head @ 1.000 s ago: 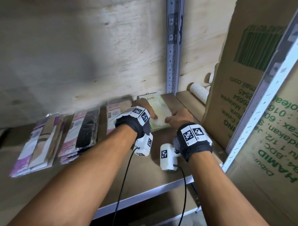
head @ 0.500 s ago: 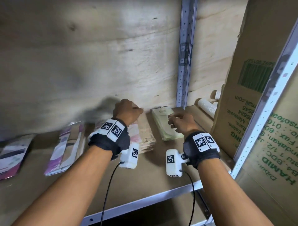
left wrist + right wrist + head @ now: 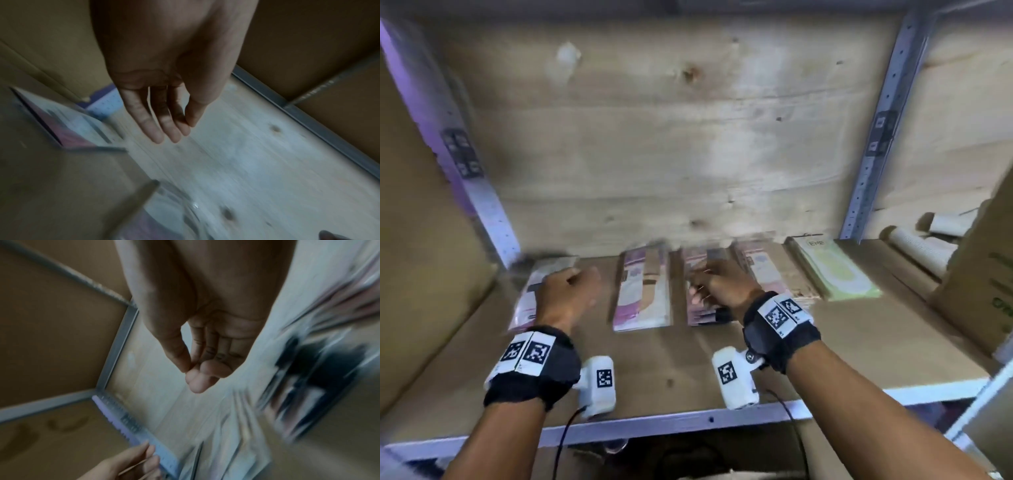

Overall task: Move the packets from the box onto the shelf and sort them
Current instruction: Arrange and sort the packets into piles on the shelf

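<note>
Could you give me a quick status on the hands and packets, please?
Left hand open, empty. Right hand empty, over packets. Five stacks in a row on shelf. Nothing blocking.

Shelf (image 3: 859, 349) with packet stacks (image 3: 642, 294)

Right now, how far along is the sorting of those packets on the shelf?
Five stacks already lie side by side on the shelf, from the leftmost pile to the green stack. Neither hand holds a packet: the left hand hovers over the leftmost pile and the right hand over the third stack. The box is out of view, so what is left is unclear.
</note>
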{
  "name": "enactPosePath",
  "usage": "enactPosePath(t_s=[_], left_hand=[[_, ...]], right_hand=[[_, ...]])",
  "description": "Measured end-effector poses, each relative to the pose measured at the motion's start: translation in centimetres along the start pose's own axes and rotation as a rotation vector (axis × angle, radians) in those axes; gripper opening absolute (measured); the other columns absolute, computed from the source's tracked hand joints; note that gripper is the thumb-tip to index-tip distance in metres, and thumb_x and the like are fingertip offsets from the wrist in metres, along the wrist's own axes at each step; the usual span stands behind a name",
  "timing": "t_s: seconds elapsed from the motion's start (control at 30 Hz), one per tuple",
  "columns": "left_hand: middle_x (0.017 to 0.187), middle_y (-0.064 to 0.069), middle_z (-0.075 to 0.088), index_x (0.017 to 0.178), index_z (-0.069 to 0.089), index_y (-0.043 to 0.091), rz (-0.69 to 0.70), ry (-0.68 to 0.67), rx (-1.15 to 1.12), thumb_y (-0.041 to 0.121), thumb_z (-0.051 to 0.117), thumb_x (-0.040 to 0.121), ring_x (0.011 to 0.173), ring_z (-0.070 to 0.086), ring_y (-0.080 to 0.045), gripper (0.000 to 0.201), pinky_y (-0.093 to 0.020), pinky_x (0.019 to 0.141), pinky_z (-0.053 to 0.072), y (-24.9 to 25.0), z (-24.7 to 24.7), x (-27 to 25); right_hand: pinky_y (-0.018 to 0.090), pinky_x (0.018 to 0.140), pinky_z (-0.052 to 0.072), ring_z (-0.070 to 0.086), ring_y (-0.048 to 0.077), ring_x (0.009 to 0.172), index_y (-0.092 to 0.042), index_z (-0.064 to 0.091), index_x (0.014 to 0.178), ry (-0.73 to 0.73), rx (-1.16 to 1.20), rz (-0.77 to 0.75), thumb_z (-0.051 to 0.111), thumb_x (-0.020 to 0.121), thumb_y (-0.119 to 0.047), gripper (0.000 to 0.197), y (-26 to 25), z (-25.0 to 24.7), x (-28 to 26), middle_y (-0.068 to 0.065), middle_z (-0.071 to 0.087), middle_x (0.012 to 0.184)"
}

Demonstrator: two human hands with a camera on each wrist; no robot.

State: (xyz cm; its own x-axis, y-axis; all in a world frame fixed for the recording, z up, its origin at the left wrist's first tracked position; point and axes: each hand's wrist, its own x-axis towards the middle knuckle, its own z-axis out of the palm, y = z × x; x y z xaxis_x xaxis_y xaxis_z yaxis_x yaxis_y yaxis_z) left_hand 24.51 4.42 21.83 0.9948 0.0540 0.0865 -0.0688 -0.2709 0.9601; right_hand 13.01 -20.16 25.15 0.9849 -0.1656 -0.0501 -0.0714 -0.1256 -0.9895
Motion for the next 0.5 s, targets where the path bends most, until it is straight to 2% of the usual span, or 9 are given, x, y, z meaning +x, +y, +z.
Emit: enactPosePath(t_s=[0.03, 0.1, 0.2, 0.27, 0.33, 0.43, 0.5], left_hand=[[0.092, -0.014, 0.074, 0.094, 0.073, 0.005, -0.034, 0.014, 0.054, 0.033, 0.066, 0.091, 0.090, 0.070, -0.033, 0.029, -0.044, 0.091, 0.056, -0.6, -1.5, 0.9], [0.109, -0.017, 0.072, 0.100, 0.074, 0.009, -0.101, 0.065, 0.237, 0.041, 0.064, 0.089, 0.103, 0.066, -0.037, 0.036, -0.040, 0.095, 0.051, -1.7, -4.2, 2.5], [0.113, -0.022, 0.070, 0.101, 0.073, 0.004, -0.112, 0.181, 0.338, 0.034, 0.062, 0.091, 0.103, 0.065, -0.038, 0.033, -0.042, 0.094, 0.052, -2.8, -7.1, 4.4], [0.111, -0.018, 0.071, 0.106, 0.072, 0.007, -0.108, 0.167, 0.339, 0.027, 0.062, 0.090, 0.103, 0.066, -0.036, 0.027, -0.044, 0.098, 0.051, -3.7, -8.2, 5.2], [0.111, -0.013, 0.072, 0.114, 0.069, 0.010, -0.135, 0.114, 0.354, 0.025, 0.066, 0.089, 0.103, 0.066, -0.032, 0.029, -0.042, 0.099, 0.050, -4.9, -9.0, 5.5], [0.118, -0.015, 0.070, 0.119, 0.067, 0.009, -0.161, 0.046, 0.394, 0.025, 0.066, 0.089, 0.106, 0.065, -0.033, 0.034, -0.038, 0.097, 0.049, -6.5, -9.8, 5.7], [0.120, -0.017, 0.069, 0.119, 0.067, 0.007, -0.156, 0.025, 0.412, 0.025, 0.065, 0.090, 0.107, 0.064, -0.034, 0.034, -0.039, 0.096, 0.049, -7.0, -10.3, 5.8]], right_hand=[[0.021, 0.041, 0.045, 0.059, 0.015, 0.045, -0.006, 0.057, 0.090, -0.044, -0.015, 0.005, 0.053, 0.096, -0.001, 0.008, -0.5, 1.9, 1.0, 0.010, 0.061, 0.065], [0.023, 0.042, 0.049, 0.063, 0.018, 0.048, -0.005, 0.058, 0.090, -0.129, -0.039, 0.023, 0.053, 0.095, 0.000, 0.009, -1.1, 5.6, 3.1, 0.011, 0.062, 0.067], [0.025, 0.043, 0.053, 0.064, 0.020, 0.049, -0.006, 0.055, 0.082, -0.177, -0.078, 0.061, 0.049, 0.094, 0.004, 0.017, -1.6, 11.0, 6.2, 0.012, 0.061, 0.070], [0.031, 0.054, 0.056, 0.064, 0.025, 0.060, -0.008, 0.056, 0.077, -0.206, -0.146, 0.086, 0.050, 0.094, 0.002, 0.020, -1.6, 14.2, 7.9, 0.015, 0.061, 0.075], [0.037, 0.065, 0.058, 0.062, 0.028, 0.072, -0.008, 0.058, 0.078, -0.242, -0.221, 0.107, 0.052, 0.093, -0.002, 0.017, -1.2, 16.7, 9.0, 0.016, 0.061, 0.082], [0.038, 0.062, 0.051, 0.051, 0.024, 0.060, -0.007, 0.050, 0.077, -0.273, -0.192, 0.199, 0.045, 0.094, 0.004, 0.021, -0.5, 19.6, 10.1, 0.013, 0.050, 0.077], [0.041, 0.071, 0.050, 0.048, 0.025, 0.062, -0.004, 0.050, 0.084, -0.247, -0.106, 0.263, 0.042, 0.097, 0.005, 0.017, -0.2, 20.7, 10.5, 0.014, 0.047, 0.077]])
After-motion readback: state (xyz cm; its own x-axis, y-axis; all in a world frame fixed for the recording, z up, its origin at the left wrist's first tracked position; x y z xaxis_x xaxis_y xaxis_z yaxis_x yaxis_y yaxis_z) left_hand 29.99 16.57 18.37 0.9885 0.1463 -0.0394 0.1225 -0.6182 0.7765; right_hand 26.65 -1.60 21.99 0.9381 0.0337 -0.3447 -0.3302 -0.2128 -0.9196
